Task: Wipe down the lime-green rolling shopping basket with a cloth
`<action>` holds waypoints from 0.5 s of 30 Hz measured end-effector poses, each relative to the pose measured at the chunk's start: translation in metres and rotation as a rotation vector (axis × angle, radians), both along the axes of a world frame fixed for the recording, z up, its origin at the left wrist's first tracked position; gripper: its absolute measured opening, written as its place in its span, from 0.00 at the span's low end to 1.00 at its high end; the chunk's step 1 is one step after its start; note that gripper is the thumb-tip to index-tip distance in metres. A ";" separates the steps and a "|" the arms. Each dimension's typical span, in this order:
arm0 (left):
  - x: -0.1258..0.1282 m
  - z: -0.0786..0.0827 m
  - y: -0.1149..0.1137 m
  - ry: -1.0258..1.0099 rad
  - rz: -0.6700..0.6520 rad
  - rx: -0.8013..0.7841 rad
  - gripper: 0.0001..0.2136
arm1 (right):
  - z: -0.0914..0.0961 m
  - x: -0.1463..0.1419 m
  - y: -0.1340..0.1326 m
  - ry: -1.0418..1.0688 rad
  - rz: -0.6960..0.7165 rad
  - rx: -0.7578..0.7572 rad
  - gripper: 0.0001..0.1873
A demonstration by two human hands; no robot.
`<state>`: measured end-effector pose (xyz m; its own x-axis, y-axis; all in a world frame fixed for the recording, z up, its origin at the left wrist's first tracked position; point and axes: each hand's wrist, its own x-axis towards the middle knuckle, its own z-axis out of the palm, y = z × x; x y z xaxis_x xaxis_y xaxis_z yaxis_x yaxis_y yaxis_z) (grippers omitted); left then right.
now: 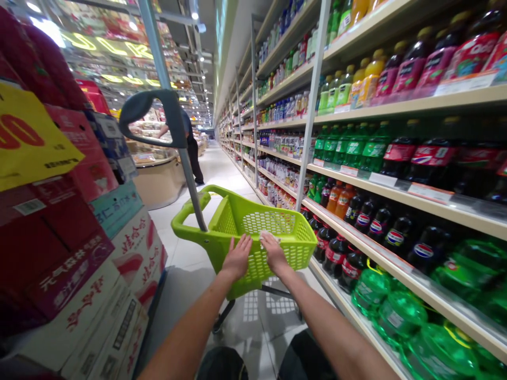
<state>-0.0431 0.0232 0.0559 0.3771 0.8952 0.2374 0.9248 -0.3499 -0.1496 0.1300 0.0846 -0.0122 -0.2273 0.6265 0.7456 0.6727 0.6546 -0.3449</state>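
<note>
Before me stands a lime-green shopping cart [225, 285] with a perforated basket wall and a tall grey handle [174, 119]. Against the near side of the basket, just below its rim, lies my left hand [237, 258], fingers stretched out and nothing in them. My right hand [275, 256] is a little further right on the same side, at the rim. Its fingers press a small crumpled white wipe [266, 235] against the plastic; part of the wipe is hidden beneath them.
Shelves of soft drink bottles [396, 232] line the right side, close to the cart. Stacked drink cartons [71, 248] with a yellow price sign [35, 137] crowd the left. Further back, a person [192, 148] in dark clothes stands by a round display counter [158, 182]. Tiled floor [216, 163] runs down the aisle.
</note>
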 end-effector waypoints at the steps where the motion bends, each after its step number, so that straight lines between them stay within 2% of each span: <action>1: -0.009 0.003 -0.002 -0.020 0.047 0.065 0.30 | -0.001 0.003 0.001 0.019 -0.014 -0.004 0.25; 4: -0.041 0.012 -0.009 -0.101 0.247 0.332 0.28 | -0.004 0.016 0.005 0.095 -0.088 -0.030 0.24; 5: -0.051 0.014 -0.011 -0.115 0.275 0.395 0.27 | -0.002 0.014 0.005 0.110 -0.093 -0.038 0.23; 7: -0.065 0.015 -0.013 -0.108 0.238 0.432 0.26 | 0.008 -0.011 0.003 0.104 -0.028 -0.044 0.22; 10: -0.075 0.009 -0.013 -0.105 0.168 0.398 0.24 | 0.036 -0.080 -0.008 0.044 0.177 -0.035 0.22; 12: -0.079 0.005 -0.012 -0.143 0.154 0.399 0.23 | 0.054 -0.117 -0.016 0.014 0.257 -0.020 0.22; 13: -0.081 0.004 -0.012 -0.171 0.143 0.409 0.24 | 0.059 -0.126 -0.020 -0.004 0.285 -0.013 0.22; 15: -0.087 0.002 -0.013 -0.222 0.103 0.438 0.25 | 0.059 -0.122 -0.023 -0.031 0.316 -0.009 0.23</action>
